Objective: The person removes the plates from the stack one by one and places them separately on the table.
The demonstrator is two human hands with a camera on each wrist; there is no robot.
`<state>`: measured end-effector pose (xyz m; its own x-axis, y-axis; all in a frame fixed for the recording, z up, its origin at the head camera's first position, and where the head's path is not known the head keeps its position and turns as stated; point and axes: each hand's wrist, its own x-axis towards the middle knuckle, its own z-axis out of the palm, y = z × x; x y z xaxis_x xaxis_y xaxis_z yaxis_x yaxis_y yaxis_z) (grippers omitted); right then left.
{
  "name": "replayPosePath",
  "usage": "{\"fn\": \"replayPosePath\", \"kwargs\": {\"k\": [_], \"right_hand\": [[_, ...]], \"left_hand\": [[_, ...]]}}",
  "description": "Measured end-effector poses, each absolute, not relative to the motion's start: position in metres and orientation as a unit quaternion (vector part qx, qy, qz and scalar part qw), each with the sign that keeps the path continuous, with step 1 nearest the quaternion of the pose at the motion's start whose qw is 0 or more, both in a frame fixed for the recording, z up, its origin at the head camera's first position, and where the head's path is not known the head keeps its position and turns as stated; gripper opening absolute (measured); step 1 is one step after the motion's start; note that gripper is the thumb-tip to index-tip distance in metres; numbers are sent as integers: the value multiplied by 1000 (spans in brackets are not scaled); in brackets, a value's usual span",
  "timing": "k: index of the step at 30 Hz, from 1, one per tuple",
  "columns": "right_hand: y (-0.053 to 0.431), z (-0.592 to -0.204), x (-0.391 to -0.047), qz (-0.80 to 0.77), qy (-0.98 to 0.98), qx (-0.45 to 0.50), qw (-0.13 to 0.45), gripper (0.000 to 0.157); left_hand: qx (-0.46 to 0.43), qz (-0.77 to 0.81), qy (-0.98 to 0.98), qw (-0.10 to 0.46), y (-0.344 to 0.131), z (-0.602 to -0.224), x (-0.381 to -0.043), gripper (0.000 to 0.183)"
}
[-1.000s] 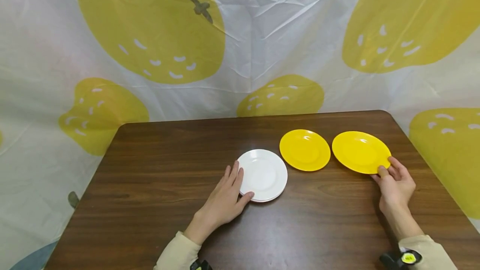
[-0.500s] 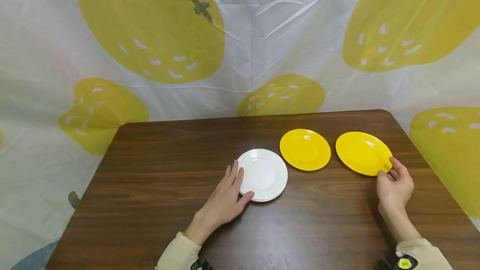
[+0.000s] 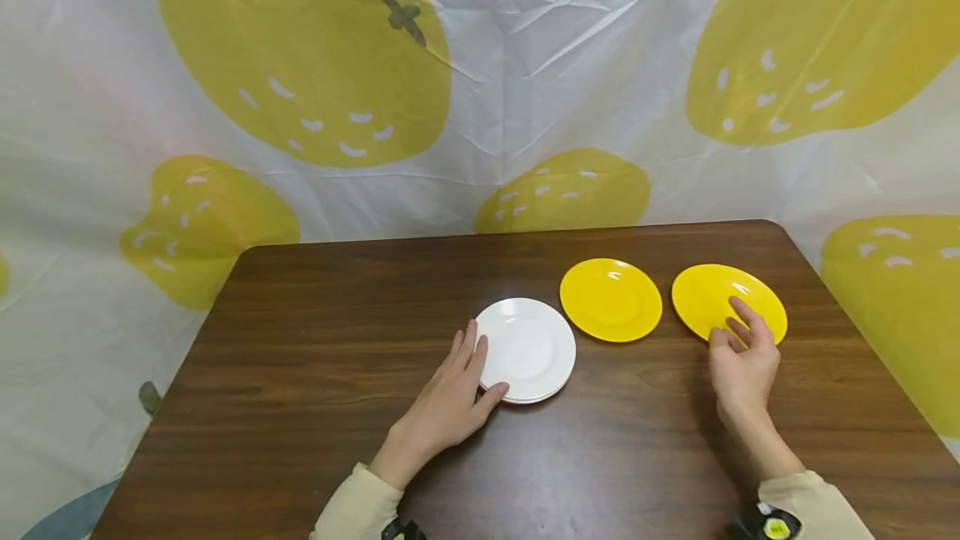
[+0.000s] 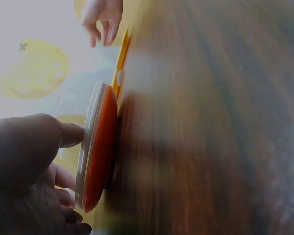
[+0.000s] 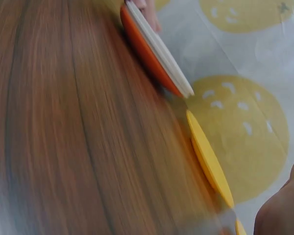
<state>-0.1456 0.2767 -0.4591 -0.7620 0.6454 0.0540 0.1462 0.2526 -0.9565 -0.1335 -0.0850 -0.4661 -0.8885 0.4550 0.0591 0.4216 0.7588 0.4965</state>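
Observation:
White plates (image 3: pixel 528 348) are stacked near the middle of the table; the left wrist view shows an orange plate (image 4: pixel 102 152) under them. My left hand (image 3: pixel 442 398) rests on the left side of this stack, fingers extended along the rim and thumb on the near edge. One yellow plate (image 3: pixel 611 300) lies just right of the stack. Farther right is a second yellow plate (image 3: pixel 697 294), partly covered in the head view by my right hand (image 3: pixel 746 365). That hand holds nothing, its fingers loosely bent over the plate's near side.
The brown wooden table (image 3: pixel 315 340) has rounded far corners. Behind it hangs a white cloth (image 3: pixel 465 148) printed with large yellow fruit. A dark strapped device (image 3: pixel 772 523) sits on the right wrist.
My right hand has let go of the far-right yellow plate and moved left over its near side. Earlier that plate shifted slightly right. The left hand stayed on the stack.

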Motion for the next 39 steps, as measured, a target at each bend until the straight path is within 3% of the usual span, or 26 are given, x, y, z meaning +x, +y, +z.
{"fn": "replayPosePath", "kwargs": {"k": [13,22,33,39], "right_hand": [[212,-469,-147,568,-790,-107,205,44],[193,-477,-145,583,-800,-21,142,37],[173,-481,-142,594,-802,6,70,36],[167,-486,-141,568,-821,13,53,36]], "left_hand": [[210,264,941,34,-84,-466,-134,71],[194,253,947,-30,-82,-467,-140,56],[183,258,944,-93,-82,-471,-144,47],[164,309,931,-102,-82,-472,-146,51]]}}
